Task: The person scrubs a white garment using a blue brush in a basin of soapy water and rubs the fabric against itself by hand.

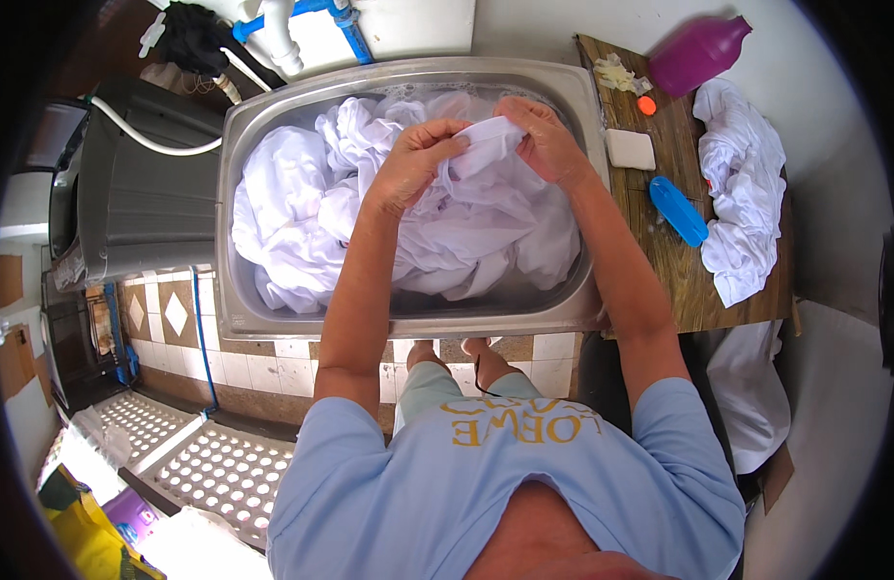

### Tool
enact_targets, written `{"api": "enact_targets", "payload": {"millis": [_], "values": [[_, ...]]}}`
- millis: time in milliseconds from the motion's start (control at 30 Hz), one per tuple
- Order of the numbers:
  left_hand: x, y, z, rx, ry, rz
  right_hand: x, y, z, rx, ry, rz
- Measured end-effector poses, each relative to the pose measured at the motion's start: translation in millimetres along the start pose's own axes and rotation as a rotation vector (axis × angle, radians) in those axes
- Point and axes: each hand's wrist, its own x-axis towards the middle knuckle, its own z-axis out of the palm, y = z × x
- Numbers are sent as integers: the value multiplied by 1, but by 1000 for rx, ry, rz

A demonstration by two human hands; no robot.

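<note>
A metal sink (236, 300) in front of me is heaped with wet white laundry (288, 217). Over its far right part, my left hand (418, 159) pinches one end of a folded edge of white cloth (489, 143). The other end of that edge is gripped by my right hand (544, 140), so a short stretch lies between the two hands. Below it the cloth runs down into the heap, and where that piece ends I cannot tell. Suds show along the sink's far wall.
Right of the sink, a wooden board (674, 145) holds a bar of soap (631, 150), a blue brush (678, 211), an orange cap (646, 104), a purple bottle (700, 55) and bunched white cloth (742, 184). A dark grey bin-like container (147, 184) stands left, and pipes (278, 34) rise behind.
</note>
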Motion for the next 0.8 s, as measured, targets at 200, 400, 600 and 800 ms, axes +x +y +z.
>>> {"api": "enact_targets", "payload": {"millis": [200,400,600,800], "values": [[-4,-12,-7,-31,22,27,-13,-8,19,427,146,-53],[3,-9,13,-331,137,125,-23,0,37,602,257,-101],[18,-19,14,-274,192,206,-26,34,18,532,219,-164],[36,-23,20,-109,451,261,-12,24,51,716,387,-32]]}}
